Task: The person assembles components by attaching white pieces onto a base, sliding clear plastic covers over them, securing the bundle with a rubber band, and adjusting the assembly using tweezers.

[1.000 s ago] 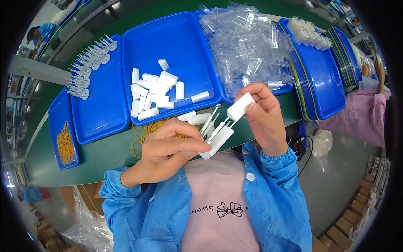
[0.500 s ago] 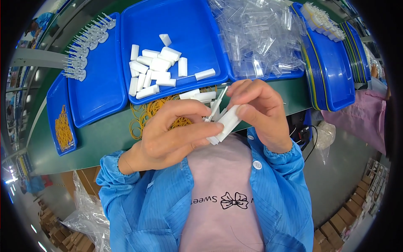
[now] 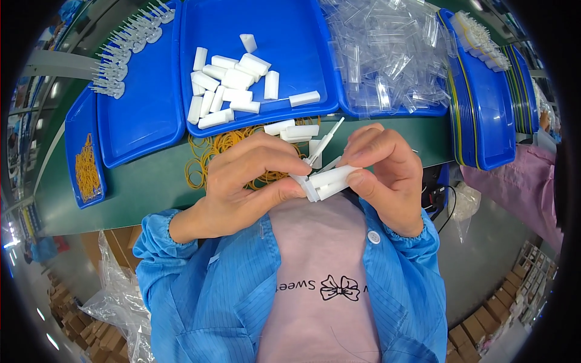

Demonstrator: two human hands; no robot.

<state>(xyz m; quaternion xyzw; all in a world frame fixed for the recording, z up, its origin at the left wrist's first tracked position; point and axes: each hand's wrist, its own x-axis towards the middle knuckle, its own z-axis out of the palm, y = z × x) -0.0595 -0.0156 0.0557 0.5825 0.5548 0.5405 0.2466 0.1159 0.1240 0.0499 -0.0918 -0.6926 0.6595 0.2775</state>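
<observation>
In front of my chest my two hands meet at a small bundle of white block-shaped pieces (image 3: 331, 181). My left hand (image 3: 251, 181) is closed, thumb and fingers pinching the bundle's left end. A thin white stemmed part (image 3: 327, 138) slants up and right from beside its fingertips. My right hand (image 3: 390, 178) pinches the right end of the white pieces between thumb and fingers. How the pieces fit together is partly hidden by the fingers. Just beyond, a few loose white blocks (image 3: 299, 132) and many yellow rubber bands (image 3: 233, 145) lie on the green table (image 3: 142, 196).
A blue tray (image 3: 272, 36) holds several white blocks. To its left, another tray (image 3: 142, 115) carries white stemmed parts (image 3: 112, 72); a small tray holds rubber bands (image 3: 88, 172). Clear plastic sleeves (image 3: 387, 54) fill the right tray. Stacked blue trays (image 3: 493, 121) stand far right.
The white pieces have tipped from a steep slant to nearly level between my hands. My right hand has shifted slightly right and down. The whole scene sits slightly differently in view.
</observation>
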